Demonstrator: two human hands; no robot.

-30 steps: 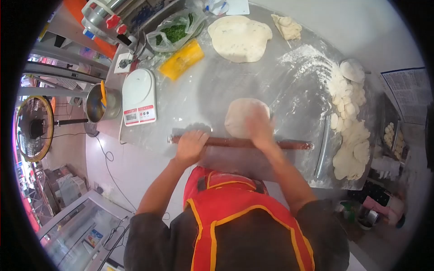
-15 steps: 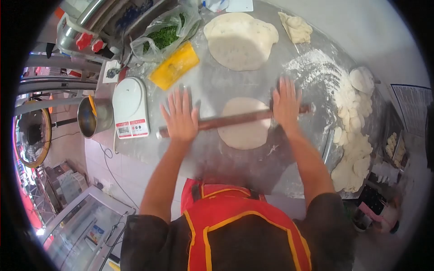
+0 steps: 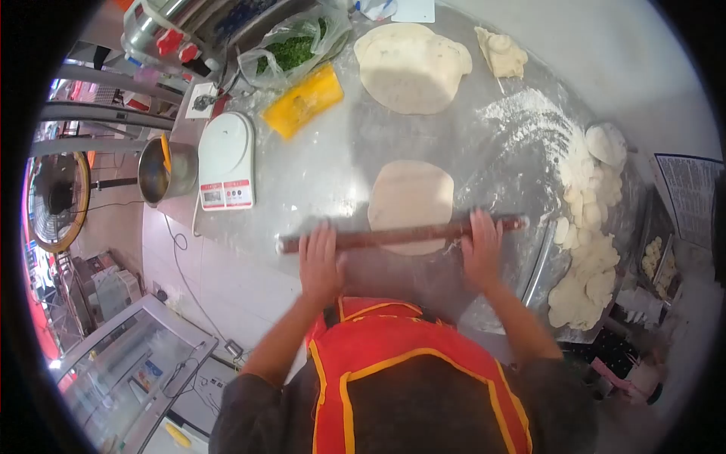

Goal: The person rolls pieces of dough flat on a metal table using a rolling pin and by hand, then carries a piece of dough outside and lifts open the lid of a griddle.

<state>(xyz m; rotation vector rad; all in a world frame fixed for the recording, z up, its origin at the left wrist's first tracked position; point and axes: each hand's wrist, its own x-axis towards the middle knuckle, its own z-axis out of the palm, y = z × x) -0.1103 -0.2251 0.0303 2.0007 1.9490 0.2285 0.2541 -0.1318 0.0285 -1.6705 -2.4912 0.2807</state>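
A brown rolling pin [image 3: 412, 234] with pale ends lies crosswise over the near part of a flat round dough sheet [image 3: 411, 193]. My left hand [image 3: 321, 261] rests on the pin near its left end, fingers stretched across the top. Toward the other end, my right hand [image 3: 482, 250] lies on the pin the same way, open and not wrapped around it. Both palms are on the near side of the pin. Beyond the sheet is a larger, thicker piece of dough [image 3: 412, 68] on the metal table [image 3: 302, 178].
Left on the table are a white scale [image 3: 227, 163], a yellow block-like item [image 3: 302, 100] and a bag of chopped greens [image 3: 291, 53]. To the right are scattered flour [image 3: 529, 113], dough pieces [image 3: 586, 257] and a metal bar [image 3: 538, 261]. A dough scrap [image 3: 502, 53] lies at the back.
Both hands have drawn back toward my body, and the rolling pin has rolled with them from the middle of the dough sheet to its near part. The spread fingers are closer together now.
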